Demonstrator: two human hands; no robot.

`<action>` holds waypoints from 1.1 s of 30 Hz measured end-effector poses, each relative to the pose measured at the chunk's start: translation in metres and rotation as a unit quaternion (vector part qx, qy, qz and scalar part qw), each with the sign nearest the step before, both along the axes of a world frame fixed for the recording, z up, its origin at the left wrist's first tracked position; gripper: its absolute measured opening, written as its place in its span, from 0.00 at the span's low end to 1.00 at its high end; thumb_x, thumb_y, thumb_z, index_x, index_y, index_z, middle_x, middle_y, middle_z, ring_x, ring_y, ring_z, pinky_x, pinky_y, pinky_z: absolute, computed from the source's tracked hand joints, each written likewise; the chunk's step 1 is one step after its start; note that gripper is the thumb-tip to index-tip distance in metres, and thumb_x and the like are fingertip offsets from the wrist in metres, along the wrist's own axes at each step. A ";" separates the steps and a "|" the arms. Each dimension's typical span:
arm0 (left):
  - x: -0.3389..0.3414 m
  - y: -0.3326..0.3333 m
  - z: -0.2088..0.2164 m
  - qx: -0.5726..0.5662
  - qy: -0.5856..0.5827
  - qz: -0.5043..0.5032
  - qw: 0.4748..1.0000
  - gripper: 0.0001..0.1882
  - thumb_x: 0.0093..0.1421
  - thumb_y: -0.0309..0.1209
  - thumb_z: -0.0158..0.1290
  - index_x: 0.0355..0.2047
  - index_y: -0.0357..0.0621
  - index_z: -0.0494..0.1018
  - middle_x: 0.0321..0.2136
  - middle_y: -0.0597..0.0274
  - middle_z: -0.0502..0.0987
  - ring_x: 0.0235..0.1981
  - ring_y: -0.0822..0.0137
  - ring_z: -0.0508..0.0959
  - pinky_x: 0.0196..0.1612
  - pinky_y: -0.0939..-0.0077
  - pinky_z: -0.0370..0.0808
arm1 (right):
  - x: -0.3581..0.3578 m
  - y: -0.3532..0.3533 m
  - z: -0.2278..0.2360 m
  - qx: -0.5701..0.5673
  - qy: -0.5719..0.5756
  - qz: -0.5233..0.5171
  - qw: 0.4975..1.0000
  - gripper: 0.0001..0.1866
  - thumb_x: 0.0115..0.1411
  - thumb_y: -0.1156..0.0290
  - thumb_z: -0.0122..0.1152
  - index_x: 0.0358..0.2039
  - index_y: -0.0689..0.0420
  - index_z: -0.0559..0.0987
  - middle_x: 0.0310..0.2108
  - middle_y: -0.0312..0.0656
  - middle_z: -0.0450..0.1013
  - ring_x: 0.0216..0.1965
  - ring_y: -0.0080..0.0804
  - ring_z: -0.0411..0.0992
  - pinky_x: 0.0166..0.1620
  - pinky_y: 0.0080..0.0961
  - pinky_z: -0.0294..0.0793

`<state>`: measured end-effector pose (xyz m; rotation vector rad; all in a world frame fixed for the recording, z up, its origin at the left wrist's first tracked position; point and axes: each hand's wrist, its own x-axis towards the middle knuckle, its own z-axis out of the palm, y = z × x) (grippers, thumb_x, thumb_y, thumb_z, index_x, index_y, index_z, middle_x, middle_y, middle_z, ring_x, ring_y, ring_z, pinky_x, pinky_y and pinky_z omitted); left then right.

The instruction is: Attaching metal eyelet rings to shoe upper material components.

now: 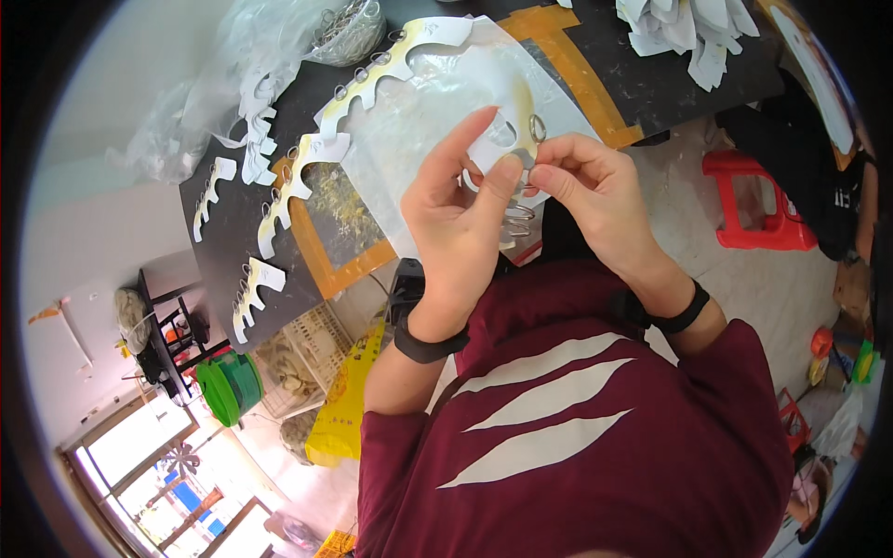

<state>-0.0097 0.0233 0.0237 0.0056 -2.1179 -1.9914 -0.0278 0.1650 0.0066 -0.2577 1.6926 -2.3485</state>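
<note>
Over the near edge of the table, my left hand (460, 219) grips a white scalloped paper strip (493, 149) between thumb and fingers. At the strip's right edge, my right hand (595, 191) pinches what looks like a small metal ring, mostly hidden by the fingertips. One metal ring (538, 128) stands on the strip just above that pinch. Below the fingers are several more rings (518, 221). Behind the hands, a translucent plastic sheet (391, 130) covers part of the table. A long scalloped strip with rings (379, 74) curves along its far left side.
More ringed strips (290, 191) lie on the dark table (219, 270) to the left. A clear bag of rings (349, 33) sits at the back, and a pile of white strips (688, 33) at back right. A red stool (758, 205) stands on the floor at right.
</note>
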 end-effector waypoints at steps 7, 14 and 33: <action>-0.002 0.011 0.016 0.284 -0.060 -0.027 0.957 0.23 0.54 0.21 0.54 0.52 0.36 0.65 0.26 0.67 0.72 0.26 0.79 0.71 0.31 0.85 0.68 | -0.002 -0.003 -0.005 -0.125 -0.057 0.044 0.989 0.07 0.58 0.74 0.54 0.35 0.65 0.73 0.30 0.38 0.72 0.33 0.22 0.70 0.40 0.18 0.68; -0.008 -0.009 -0.002 0.205 -0.110 -0.084 0.969 0.25 0.55 0.24 0.54 0.54 0.37 0.63 0.29 0.65 0.74 0.30 0.77 0.73 0.37 0.84 0.68 | -0.006 0.001 0.002 -0.108 -0.063 0.033 0.992 0.06 0.57 0.74 0.56 0.32 0.64 0.74 0.28 0.37 0.72 0.31 0.20 0.70 0.37 0.17 0.68; -0.002 -0.009 -0.005 0.037 -0.041 -0.088 0.995 0.08 0.58 0.31 0.53 0.31 0.37 0.75 0.26 0.68 0.75 0.29 0.80 0.69 0.35 0.85 0.66 | -0.009 0.006 0.006 -0.036 -0.035 -0.002 0.999 0.08 0.57 0.72 0.57 0.34 0.64 0.76 0.25 0.36 0.73 0.28 0.18 0.69 0.35 0.14 0.68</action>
